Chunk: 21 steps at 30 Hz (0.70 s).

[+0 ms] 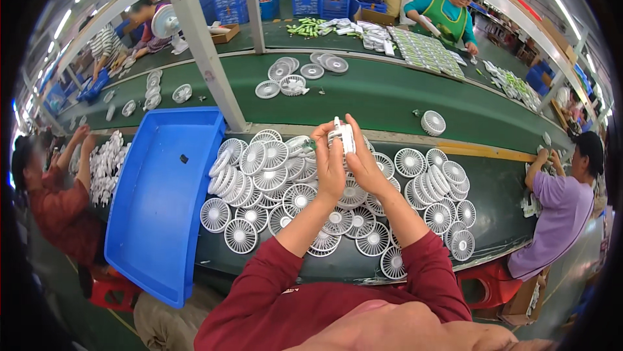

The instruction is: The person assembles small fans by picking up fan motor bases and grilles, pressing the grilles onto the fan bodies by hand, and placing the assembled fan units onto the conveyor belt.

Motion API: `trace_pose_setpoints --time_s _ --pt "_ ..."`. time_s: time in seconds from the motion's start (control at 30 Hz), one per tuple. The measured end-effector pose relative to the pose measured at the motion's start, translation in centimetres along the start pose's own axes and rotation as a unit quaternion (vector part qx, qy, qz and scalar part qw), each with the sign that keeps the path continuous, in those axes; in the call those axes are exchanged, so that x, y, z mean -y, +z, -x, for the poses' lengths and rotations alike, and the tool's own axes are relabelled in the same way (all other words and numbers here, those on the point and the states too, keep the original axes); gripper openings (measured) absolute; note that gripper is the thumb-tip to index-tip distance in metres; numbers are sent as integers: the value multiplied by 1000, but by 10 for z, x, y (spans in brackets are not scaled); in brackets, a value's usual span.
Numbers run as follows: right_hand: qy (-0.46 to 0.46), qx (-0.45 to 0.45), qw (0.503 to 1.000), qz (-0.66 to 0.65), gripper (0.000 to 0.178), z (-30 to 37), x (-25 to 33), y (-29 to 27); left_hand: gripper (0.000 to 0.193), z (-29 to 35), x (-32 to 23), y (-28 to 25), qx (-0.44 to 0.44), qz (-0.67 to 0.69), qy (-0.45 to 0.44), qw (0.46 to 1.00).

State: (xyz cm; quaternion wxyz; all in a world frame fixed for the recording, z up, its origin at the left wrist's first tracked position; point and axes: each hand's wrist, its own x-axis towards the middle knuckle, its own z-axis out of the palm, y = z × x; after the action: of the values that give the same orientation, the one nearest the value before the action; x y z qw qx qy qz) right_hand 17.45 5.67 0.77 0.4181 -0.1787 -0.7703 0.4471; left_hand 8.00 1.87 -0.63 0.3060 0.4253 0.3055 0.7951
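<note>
Both of my hands are raised over a heap of fan grilles and close around one white plastic fan part (348,138). My left hand (329,166) grips its left side, with the fingers curled up along it. From the right, my right hand (365,164) wraps the same part. Palms and fingers cover much of it, so its full shape is hidden. Below and around my wrists lie many round white fan grilles (241,235), some stacked on edge and others flat. Just left of my left hand is another white fan piece (298,145) with something green beside it.
A large blue tray (156,221) with a small dark piece inside stands at left. Beyond the worktable runs a green conveyor belt (370,94) carrying fan parts. A metal post (201,46) rises at its near edge. Co-workers sit at left and right (558,201); another stands across.
</note>
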Motion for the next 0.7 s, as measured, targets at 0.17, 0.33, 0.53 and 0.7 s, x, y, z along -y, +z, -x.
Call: trace_pose_setpoints --time_s 0.17,0.33,0.53,0.7 --pt "-49 -33 996 62 92 -1 -5 9 37 -3 -5 -1 -21 12 2 1000" --pt "108 -4 974 -198 70 -5 -10 24 46 -1 11 -13 -23 -198 187 962" --pt "207 13 934 -291 61 -23 -7 20 44 -9 17 -20 -23 -197 159 967" --pt "224 42 973 -36 64 -50 -51 -24 54 -19 26 -32 17 -282 61 957"
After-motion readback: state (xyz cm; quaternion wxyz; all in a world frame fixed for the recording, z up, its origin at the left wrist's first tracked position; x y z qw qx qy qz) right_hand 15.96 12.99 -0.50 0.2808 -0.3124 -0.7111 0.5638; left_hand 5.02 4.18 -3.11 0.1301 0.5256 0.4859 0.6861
